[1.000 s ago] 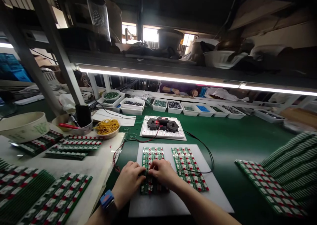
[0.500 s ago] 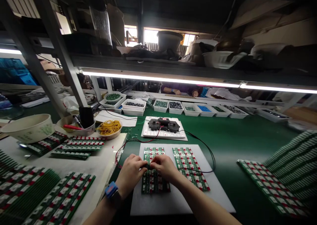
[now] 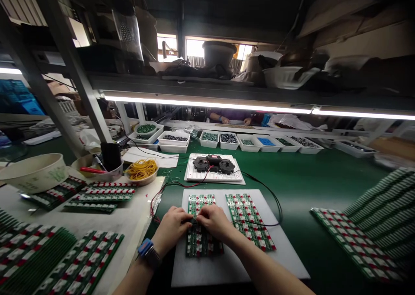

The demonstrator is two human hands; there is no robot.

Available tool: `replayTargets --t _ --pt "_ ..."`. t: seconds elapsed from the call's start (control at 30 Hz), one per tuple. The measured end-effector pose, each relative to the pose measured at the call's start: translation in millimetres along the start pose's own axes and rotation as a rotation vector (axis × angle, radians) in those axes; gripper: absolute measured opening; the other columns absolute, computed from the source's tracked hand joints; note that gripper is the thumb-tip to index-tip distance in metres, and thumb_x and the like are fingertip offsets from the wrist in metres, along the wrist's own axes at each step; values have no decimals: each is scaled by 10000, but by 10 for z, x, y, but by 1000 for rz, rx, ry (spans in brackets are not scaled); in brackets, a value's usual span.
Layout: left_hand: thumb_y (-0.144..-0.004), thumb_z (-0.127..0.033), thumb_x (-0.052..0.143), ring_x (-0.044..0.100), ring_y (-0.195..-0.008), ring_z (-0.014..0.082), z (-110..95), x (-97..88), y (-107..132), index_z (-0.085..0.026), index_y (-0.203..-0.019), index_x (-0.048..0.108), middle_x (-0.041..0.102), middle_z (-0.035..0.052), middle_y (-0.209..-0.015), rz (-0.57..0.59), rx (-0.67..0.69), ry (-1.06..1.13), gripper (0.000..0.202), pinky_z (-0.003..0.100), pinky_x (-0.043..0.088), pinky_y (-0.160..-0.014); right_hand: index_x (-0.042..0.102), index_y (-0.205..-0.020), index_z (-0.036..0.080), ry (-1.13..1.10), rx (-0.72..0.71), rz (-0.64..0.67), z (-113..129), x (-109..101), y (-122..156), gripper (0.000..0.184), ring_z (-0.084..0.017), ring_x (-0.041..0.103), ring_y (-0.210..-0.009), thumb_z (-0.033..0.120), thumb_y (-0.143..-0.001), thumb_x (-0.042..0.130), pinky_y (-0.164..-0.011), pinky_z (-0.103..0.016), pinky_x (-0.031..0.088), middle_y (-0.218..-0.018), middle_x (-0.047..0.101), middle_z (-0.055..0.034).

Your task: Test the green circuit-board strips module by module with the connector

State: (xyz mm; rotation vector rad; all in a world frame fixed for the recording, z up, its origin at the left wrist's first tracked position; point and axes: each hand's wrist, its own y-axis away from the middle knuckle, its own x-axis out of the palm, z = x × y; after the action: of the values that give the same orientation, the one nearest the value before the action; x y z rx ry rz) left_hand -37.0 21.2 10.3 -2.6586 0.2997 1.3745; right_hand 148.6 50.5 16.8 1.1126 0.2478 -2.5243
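Observation:
My left hand [image 3: 171,228] and my right hand [image 3: 214,222] sit close together over a green circuit board panel [image 3: 201,204] with red-and-white markings. Their fingertips meet at its middle, on the panel's surface, and hide what lies between them. That panel rests on a white board [image 3: 194,271], beside a second matching panel [image 3: 249,221] on my right. A thin black wire [image 3: 274,210] crosses that second panel. Red and black leads [image 3: 158,197] lie left of the white board. A watch [image 3: 148,252] is on my left wrist.
A black test fixture on a white plate [image 3: 214,165] stands ahead on the green bench. Stacks of panels lie at left [image 3: 74,260] and right [image 3: 353,243]. A row of white parts trays [image 3: 228,139] lines the far side, with a co-worker's hand [image 3: 224,120] beyond. Overhead is a shelf.
My fingers have drawn closer together over the left panel since the oldest frame. The view has shifted slightly, and the panels have not visibly moved.

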Motion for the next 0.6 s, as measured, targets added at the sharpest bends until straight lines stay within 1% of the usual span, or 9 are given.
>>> replayTargets --t 0.17,0.23,0.33,0.4,0.47,0.53,0.6 --pt "-808 -218 624 555 -981 244 -34 -20 -31 -261 -985 765 702 31 -925 29 -17 -58 230 332 435 -888 714 -751 204 38 46 -12 1 37 -18 118 -164 617 -801 172 -827 630 -728 -248 360 -779 732 1" --pt "-800 -202 618 556 -975 244 -51 -21 -33 -269 -978 766 701 31 -919 33 -25 -87 242 331 433 -882 710 -750 205 49 48 -15 2 56 -24 119 -165 616 -791 191 -835 629 -721 -252 354 -777 733 0" --pt "-794 -182 597 558 -956 235 -79 -21 -23 -276 -978 764 694 28 -903 29 -35 -101 265 324 434 -876 707 -743 200 81 53 -32 29 79 -35 166 -168 606 -736 294 -862 640 -688 -264 338 -758 730 -11" --pt "-797 -181 583 558 -949 233 -99 -25 -11 -269 -956 765 692 29 -900 21 -40 -99 257 321 436 -869 708 -749 198 104 70 -53 58 90 -41 223 -179 603 -751 376 -870 652 -700 -277 330 -767 729 -20" --pt "-797 -184 580 559 -948 234 -113 -30 1 -259 -925 765 692 32 -898 14 -44 -89 238 322 438 -863 706 -757 197 110 83 -56 74 98 -41 257 -186 601 -774 426 -865 664 -724 -287 324 -775 726 -23" --pt "-794 -188 587 560 -951 238 -117 -31 10 -257 -917 764 693 32 -894 9 -47 -69 226 329 438 -866 702 -765 198 107 73 -54 65 113 -29 263 -186 595 -790 439 -865 666 -737 -290 320 -778 719 -17" --pt "-797 -194 594 561 -960 241 -110 -25 17 -258 -929 761 695 30 -893 2 -47 -44 223 341 436 -877 695 -774 201 107 42 -78 34 138 -4 233 -185 589 -819 411 -871 666 -750 -287 317 -797 714 -8"
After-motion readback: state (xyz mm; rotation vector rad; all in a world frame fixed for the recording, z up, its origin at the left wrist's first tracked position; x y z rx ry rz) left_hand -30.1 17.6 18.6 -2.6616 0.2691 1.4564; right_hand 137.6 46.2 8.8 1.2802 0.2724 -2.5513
